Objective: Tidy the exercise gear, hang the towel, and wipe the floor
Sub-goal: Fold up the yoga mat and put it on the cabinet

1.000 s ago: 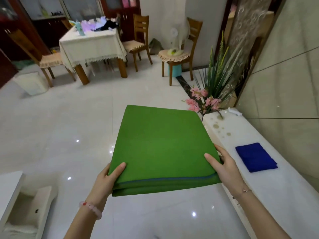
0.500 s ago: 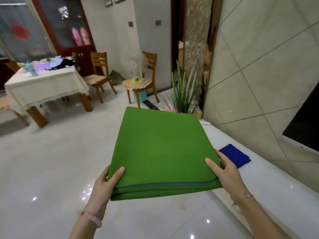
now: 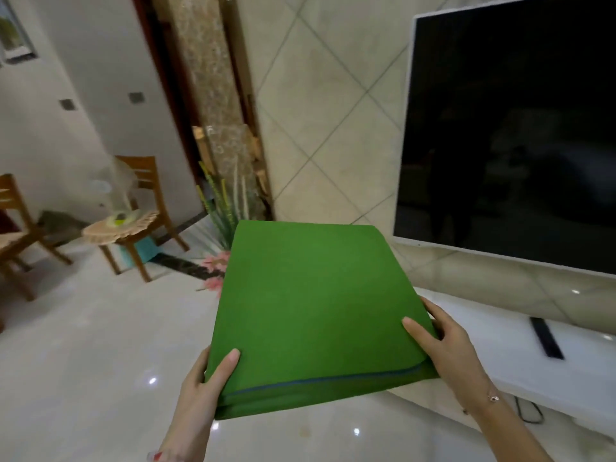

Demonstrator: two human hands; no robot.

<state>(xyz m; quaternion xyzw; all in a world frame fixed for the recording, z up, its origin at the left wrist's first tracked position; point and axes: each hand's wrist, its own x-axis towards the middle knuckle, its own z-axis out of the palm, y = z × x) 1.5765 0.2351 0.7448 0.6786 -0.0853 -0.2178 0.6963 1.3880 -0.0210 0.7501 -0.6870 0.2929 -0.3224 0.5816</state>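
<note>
A folded green exercise mat (image 3: pixel 310 308) is held flat in front of me, above the glossy white floor (image 3: pixel 83 361). My left hand (image 3: pixel 203 391) grips its near left corner, thumb on top. My right hand (image 3: pixel 446 345) grips its near right edge, thumb on top and fingers underneath. The mat's far right part reaches over the white TV cabinet (image 3: pixel 500 328). The blue cloth seen earlier on the cabinet is hidden behind the mat.
A large dark TV (image 3: pixel 513 128) stands on the white cabinet, with a black remote (image 3: pixel 546 338) below it. A plant with pink flowers (image 3: pixel 216 261) stands by the cabinet's far end. Wooden chairs (image 3: pixel 140 215) stand at the left, one carrying a small fan.
My view has swung right and upward: the dining table has left the frame and the TV has come in. Both hands keep the same hold on the mat.
</note>
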